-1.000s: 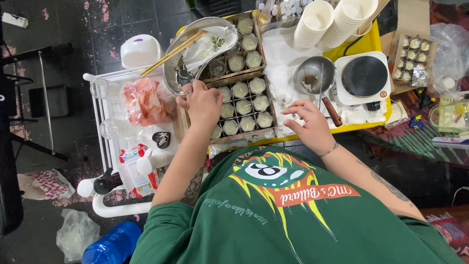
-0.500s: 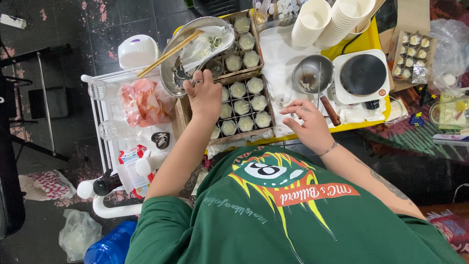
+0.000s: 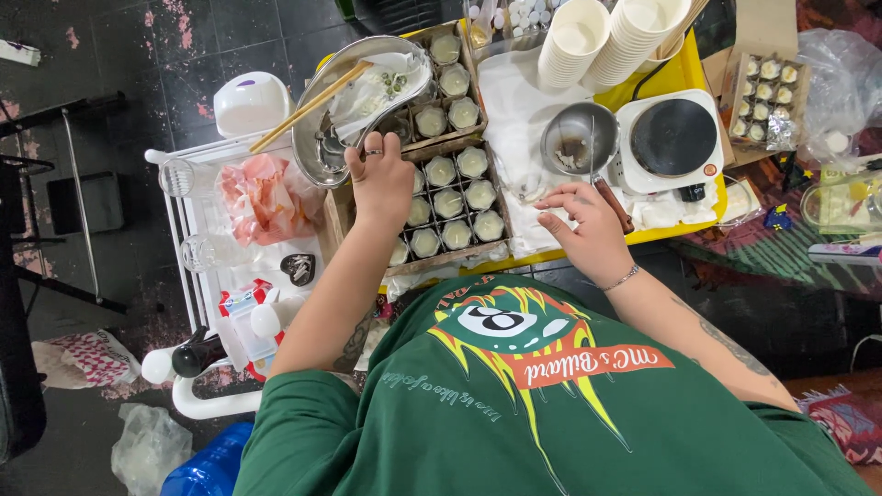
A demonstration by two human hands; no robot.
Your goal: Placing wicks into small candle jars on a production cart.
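My left hand [image 3: 380, 179], a ring on one finger, lies with bent fingers over the top left corner of a wooden crate [image 3: 478, 250] filled with several small jars of pale wax [image 3: 459, 197]. Its fingertips reach the rim of a big metal bowl [image 3: 317, 152] that holds white paper and a pair of chopsticks [image 3: 308, 108]. What is under the palm is hidden. My right hand [image 3: 588, 230], with a bracelet on the wrist, rests with fingers spread on a white cloth [image 3: 514, 110], just below a small metal pot [image 3: 579, 142].
A second crate of jars [image 3: 450, 92] sits behind the first. A round electric hotplate [image 3: 671, 138], stacks of paper cups [image 3: 574, 41] and a carton of small jars [image 3: 767, 92] stand on the yellow table [image 3: 698, 69]. A white cart [image 3: 197, 230] with a pink bag [image 3: 266, 197] stands at the left.
My left hand has slid a little away from me over the jars, toward the metal bowl. My right hand has stayed on the cloth by the pot.
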